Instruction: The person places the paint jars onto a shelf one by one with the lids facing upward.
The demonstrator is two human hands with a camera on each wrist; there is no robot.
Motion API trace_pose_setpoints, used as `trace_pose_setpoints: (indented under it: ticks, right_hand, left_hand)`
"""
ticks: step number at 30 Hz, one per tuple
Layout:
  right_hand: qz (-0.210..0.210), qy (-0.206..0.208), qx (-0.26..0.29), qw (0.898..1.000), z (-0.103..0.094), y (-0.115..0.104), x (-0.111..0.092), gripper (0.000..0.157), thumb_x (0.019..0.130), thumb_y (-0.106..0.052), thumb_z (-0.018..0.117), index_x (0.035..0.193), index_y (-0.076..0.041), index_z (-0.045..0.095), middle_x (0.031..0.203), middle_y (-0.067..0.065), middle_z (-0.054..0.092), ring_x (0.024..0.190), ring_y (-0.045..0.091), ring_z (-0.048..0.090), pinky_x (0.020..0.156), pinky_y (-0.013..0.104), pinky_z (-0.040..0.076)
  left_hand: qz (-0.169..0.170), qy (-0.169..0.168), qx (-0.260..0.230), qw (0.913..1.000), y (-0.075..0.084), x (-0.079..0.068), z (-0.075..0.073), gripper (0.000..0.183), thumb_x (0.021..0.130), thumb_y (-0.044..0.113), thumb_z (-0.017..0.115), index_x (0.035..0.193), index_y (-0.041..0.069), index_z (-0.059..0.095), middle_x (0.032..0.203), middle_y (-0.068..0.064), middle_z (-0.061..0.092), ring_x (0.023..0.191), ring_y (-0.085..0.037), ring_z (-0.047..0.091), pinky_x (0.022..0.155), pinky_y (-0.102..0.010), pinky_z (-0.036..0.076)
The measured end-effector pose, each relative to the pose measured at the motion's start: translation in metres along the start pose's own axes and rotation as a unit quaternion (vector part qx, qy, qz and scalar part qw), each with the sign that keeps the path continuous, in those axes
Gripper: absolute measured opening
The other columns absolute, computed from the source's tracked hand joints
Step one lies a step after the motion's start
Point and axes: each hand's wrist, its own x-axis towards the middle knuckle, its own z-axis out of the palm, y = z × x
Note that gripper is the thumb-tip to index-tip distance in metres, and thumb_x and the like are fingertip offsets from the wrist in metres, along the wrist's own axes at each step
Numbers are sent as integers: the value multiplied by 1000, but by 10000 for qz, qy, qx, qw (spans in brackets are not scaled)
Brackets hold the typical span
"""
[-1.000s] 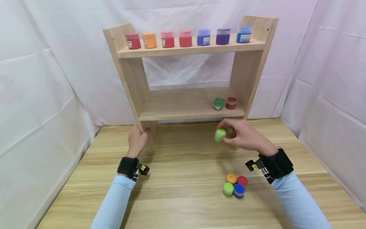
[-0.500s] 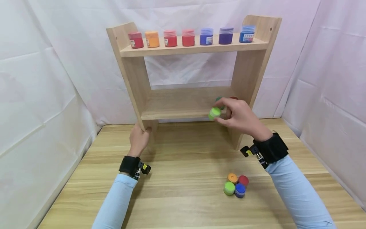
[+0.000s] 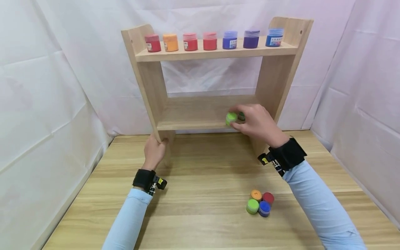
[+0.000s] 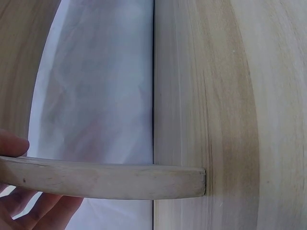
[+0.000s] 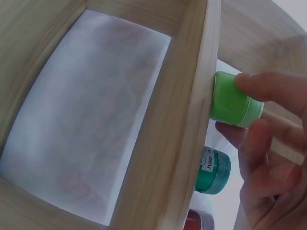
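My right hand [image 3: 257, 123] pinches a light green paint jar [image 3: 231, 118] between thumb and fingers at the front edge of the lower shelf. In the right wrist view that jar [image 5: 230, 99] is upright against the shelf board, beside a dark green jar [image 5: 213, 171] and a red-brown jar [image 5: 199, 220]. The head view shows only part of the dark green jar [image 3: 241, 116]; the hand hides the red-brown one. My left hand [image 3: 154, 151] grips the left side panel of the wooden shelf [image 3: 150, 100] low down, thumb on one face and fingers on the other [image 4: 53, 211].
Several jars line the top shelf, from a red jar [image 3: 153, 43] to a blue jar [image 3: 275, 37]. On the table [image 3: 200, 215], orange [image 3: 256, 194], red [image 3: 268, 198], light green [image 3: 252, 206] and blue [image 3: 264, 208] jars cluster at front right. White cloth [image 3: 62, 86] surrounds the table.
My right hand has lifted the light green jar from below the lower shelf up to its front edge, beside the dark green jar. My left hand keeps its grip on the side panel.
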Motion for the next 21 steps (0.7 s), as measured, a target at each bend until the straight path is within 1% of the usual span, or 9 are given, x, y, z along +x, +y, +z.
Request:
trace_pose_setpoints:
  ticks: [4,7,11,15,17,21]
  right_hand:
    - [65,-109,-129,9998,1,-3,5,33,81,-25,71,109,-8,69,90,1,63,70,16,53,62,29,42]
    - [135,-138,-283,9994,3,-6,8,34,81,-25,69,111,-7,69,88,1,63,66,14,50,56,28,41]
    - [306,-89,-510,9982,6,-8,10,34,81,-24,67,110,-7,70,88,2,65,62,13,50,51,29,40]
    - [362,61,-674,9971,10,-8,10,34,81,-23,66,110,-6,71,99,6,67,66,14,54,54,32,46]
    - [357,174,-694,9968,12,-8,10,33,81,-20,66,110,-5,71,104,9,67,70,15,58,57,34,48]
    - [425,318,-713,9960,14,-7,11,30,81,-18,66,107,-4,71,105,9,67,79,18,61,62,37,50]
  left_hand:
    - [-20,-4,-48,10000,1,0,1,31,84,17,59,113,6,60,106,-11,63,90,-27,60,67,-45,46]
    - [-72,0,-27,10000,1,-1,1,30,84,17,59,112,7,59,105,-11,63,90,-27,60,67,-46,46]
    - [-84,-23,6,10000,1,-1,1,28,84,17,58,110,7,59,104,-11,63,88,-27,60,65,-45,46]
    - [-60,-32,-8,10000,0,-1,2,30,84,17,59,112,7,59,105,-11,63,88,-27,60,65,-44,46]
    - [-47,-29,-24,10000,-1,0,2,31,84,17,59,113,7,59,105,-11,63,87,-27,60,65,-44,46]
    - [-38,-29,-23,10000,-2,1,2,31,85,18,59,114,7,59,105,-11,63,85,-27,61,63,-44,46]
